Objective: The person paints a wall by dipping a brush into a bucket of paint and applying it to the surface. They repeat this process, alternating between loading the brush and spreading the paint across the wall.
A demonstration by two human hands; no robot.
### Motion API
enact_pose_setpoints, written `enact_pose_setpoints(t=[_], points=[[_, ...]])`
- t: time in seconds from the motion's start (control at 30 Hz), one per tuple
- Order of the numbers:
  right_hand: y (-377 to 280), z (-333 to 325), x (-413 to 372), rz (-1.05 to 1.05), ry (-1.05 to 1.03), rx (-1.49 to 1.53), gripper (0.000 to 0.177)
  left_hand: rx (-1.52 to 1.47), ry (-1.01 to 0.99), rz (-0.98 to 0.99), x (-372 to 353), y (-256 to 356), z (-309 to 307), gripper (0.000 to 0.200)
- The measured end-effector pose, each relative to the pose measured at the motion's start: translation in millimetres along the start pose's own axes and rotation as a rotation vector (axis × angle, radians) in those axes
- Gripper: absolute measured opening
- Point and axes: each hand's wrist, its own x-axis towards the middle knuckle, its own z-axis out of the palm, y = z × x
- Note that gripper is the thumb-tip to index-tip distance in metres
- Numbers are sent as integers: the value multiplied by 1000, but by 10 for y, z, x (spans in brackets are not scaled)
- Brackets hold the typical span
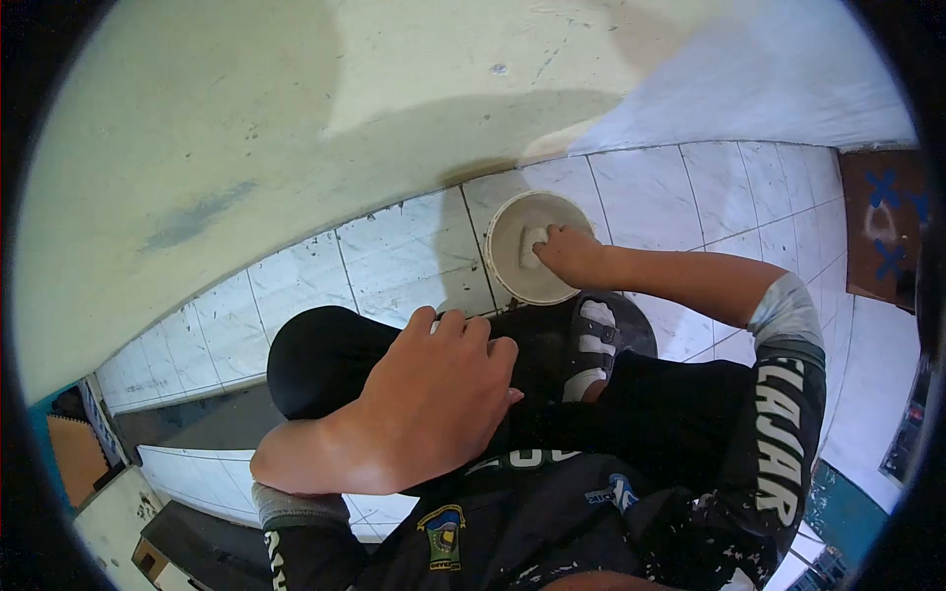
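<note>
My right hand (572, 255) reaches down into a white bucket (498, 231) standing on the tiled floor against the wall. Its fingers are closed on a small white piece (535, 236), soft-looking like a sponge or wad of cloth; I cannot tell its exact kind. Pale whitish liquid or residue shows inside the bucket around the fingertips. My left hand (443, 379) lies loosely over my dark-trousered leg (320, 355), back upward, fingers bent and slightly apart, with the fingertips mostly hidden. No object shows in it.
Beyond the bucket rises a cream wall (296, 118), partly white at right, with scuffs and a grey smear. Dirty white tiles (404, 246) run along its foot. My sandalled foot (593, 345) is close to the bucket. A brown panel with blue marks (887, 222) stands at far right.
</note>
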Motion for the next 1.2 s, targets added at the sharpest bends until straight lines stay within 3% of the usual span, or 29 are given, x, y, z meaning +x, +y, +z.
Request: enact_pose_setpoints(t=[0.23,0.77,0.97,1.2], points=[[-7,157,161,42,-88,-78,37,18,6,-14,26,-14,7,34],[8,195,269,41,-38,-89,37,27,57,6,67,-68,26,32],[21,65,276,-10,-207,-184,34,12,3,-7,82,-68,-25,36],[53,-544,-141,104,-101,203,28,30,77,14,66,-96,6,31]])
